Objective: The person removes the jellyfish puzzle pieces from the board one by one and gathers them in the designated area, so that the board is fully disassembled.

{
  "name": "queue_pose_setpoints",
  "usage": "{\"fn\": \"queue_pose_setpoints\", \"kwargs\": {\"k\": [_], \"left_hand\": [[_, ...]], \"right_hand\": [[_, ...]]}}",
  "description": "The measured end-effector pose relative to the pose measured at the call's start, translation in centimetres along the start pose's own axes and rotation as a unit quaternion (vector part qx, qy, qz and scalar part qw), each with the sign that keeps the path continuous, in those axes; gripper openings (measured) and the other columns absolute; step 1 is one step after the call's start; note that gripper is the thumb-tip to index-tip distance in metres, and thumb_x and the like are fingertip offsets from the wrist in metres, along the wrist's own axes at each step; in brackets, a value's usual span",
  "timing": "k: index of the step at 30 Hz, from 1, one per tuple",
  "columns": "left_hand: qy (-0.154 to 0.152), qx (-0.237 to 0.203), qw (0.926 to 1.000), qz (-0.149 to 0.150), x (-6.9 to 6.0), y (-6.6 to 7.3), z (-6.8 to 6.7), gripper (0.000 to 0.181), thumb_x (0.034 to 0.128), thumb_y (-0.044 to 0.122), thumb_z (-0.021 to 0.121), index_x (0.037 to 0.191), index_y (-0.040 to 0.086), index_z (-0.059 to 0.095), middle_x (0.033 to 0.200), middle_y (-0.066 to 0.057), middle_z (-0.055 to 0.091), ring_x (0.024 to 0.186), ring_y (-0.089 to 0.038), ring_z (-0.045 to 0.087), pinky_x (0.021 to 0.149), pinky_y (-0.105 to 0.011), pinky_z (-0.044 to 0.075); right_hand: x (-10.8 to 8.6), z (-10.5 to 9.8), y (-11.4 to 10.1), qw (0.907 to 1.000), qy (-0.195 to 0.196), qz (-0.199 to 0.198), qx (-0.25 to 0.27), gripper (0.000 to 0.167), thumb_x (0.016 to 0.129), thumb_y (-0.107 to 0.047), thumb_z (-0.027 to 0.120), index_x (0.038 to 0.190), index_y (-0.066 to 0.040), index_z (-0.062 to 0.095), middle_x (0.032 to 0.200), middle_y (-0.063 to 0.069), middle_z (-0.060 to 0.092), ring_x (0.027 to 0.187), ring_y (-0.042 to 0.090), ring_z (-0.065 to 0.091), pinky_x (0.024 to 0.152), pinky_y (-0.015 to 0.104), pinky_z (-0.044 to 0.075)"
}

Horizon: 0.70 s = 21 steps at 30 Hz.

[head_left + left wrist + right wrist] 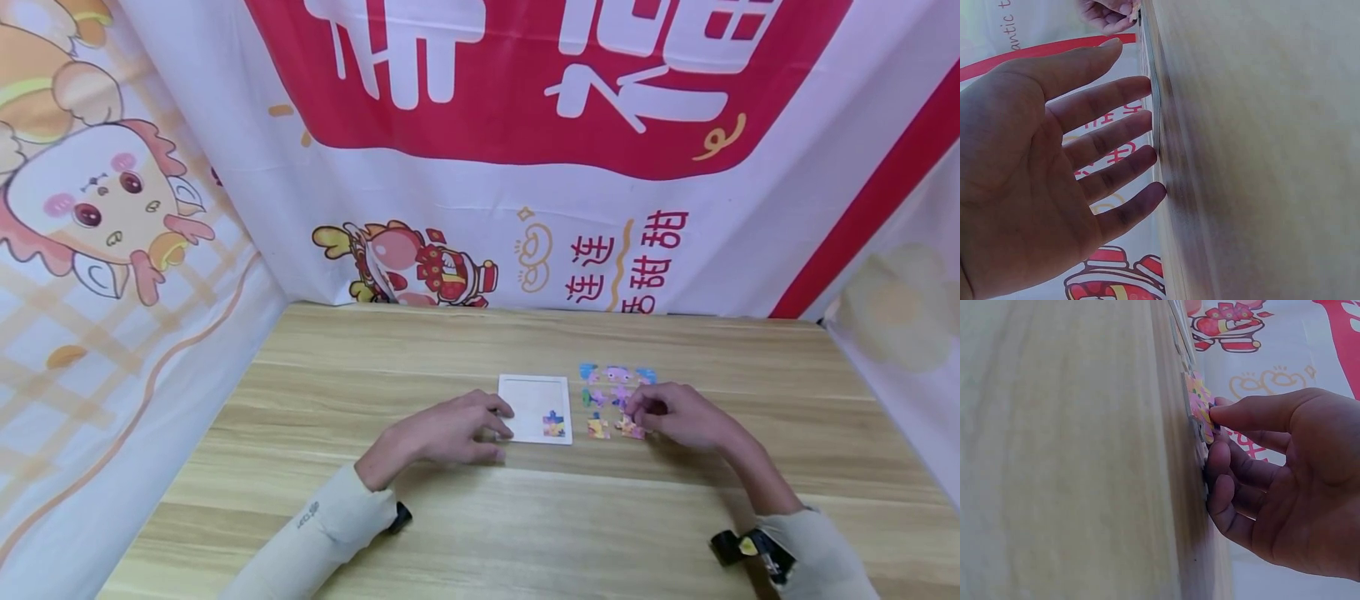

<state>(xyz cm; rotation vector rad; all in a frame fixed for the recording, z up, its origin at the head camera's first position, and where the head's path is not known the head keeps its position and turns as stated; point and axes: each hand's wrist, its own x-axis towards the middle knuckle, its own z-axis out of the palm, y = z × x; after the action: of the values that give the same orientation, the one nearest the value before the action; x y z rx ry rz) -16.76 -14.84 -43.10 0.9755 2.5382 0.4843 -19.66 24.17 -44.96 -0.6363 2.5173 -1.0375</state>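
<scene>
A square white puzzle tray (521, 408) lies on the table with one colourful jigsaw piece (554, 424) in its near right corner. My left hand (457, 429) is at the tray's left edge, its fingers spread and gently bent; in the left wrist view the palm holds nothing. To the right of the tray, several loose jigsaw pieces (597, 427) lie in rough rows, some showing a purple face. Over their right side is my right hand (686, 417). Its thumb and index finger pinch a pink-and-yellow jigsaw piece (1200, 403) at the table surface. The hand partly hides neighbouring pieces.
The wooden table (465, 533) reaches back to a white-and-red printed cloth (465, 192). A patterned cloth (142, 317) hangs along the left side. Black straps with small devices (753, 552) sit at both wrists.
</scene>
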Motion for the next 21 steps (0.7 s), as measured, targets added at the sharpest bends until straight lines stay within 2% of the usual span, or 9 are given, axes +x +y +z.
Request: {"fn": "queue_pose_setpoints", "kwargs": {"k": [5, 10, 16, 21], "left_hand": [[0.001, 0.003, 1.0000, -0.001, 0.04, 0.03, 0.05, 0.034, 0.1031, 0.037, 0.073, 0.133, 0.020, 0.077, 0.157, 0.001, 0.058, 0.146, -0.021, 0.051, 0.123, -0.044, 0.046], [0.000, 0.000, 1.0000, -0.003, 0.04, 0.06, 0.07, 0.034, 0.1034, 0.037, 0.073, 0.132, 0.020, 0.078, 0.157, 0.001, 0.058, 0.146, -0.021, 0.051, 0.123, -0.044, 0.046], [0.003, 0.002, 1.0000, -0.002, 0.06, 0.09, 0.15, 0.033, 0.1032, 0.037, 0.073, 0.131, 0.019, 0.078, 0.156, 0.000, 0.059, 0.146, -0.022, 0.051, 0.123, -0.045, 0.045], [0.008, 0.007, 0.9999, -0.004, 0.13, 0.09, 0.27, 0.032, 0.1032, 0.037, 0.073, 0.130, 0.020, 0.078, 0.156, 0.001, 0.059, 0.146, -0.021, 0.051, 0.124, -0.044, 0.045]], "right_hand": [[0.09, 0.28, -0.06, 0.9996, 0.009, 0.008, -0.025, 0.013, 0.102, -0.004, 0.067, 0.106, -0.012, 0.076, 0.099, 0.001, 0.073, 0.091, 0.014, 0.063, 0.077, 0.023, 0.055], [0.16, 0.51, -0.42, 0.9989, 0.019, 0.032, -0.030, 0.014, 0.099, -0.004, 0.069, 0.107, -0.013, 0.076, 0.098, 0.001, 0.071, 0.089, 0.018, 0.060, 0.074, 0.025, 0.052], [0.25, 0.85, -0.53, 0.9980, 0.003, 0.054, -0.034, 0.012, 0.097, -0.007, 0.076, 0.106, -0.014, 0.075, 0.095, 0.000, 0.070, 0.088, 0.018, 0.060, 0.073, 0.025, 0.052], [0.35, 0.90, -0.64, 0.9972, 0.002, 0.064, -0.038, 0.012, 0.097, -0.005, 0.075, 0.105, -0.015, 0.075, 0.095, 0.000, 0.069, 0.089, 0.017, 0.059, 0.073, 0.025, 0.052]]}}
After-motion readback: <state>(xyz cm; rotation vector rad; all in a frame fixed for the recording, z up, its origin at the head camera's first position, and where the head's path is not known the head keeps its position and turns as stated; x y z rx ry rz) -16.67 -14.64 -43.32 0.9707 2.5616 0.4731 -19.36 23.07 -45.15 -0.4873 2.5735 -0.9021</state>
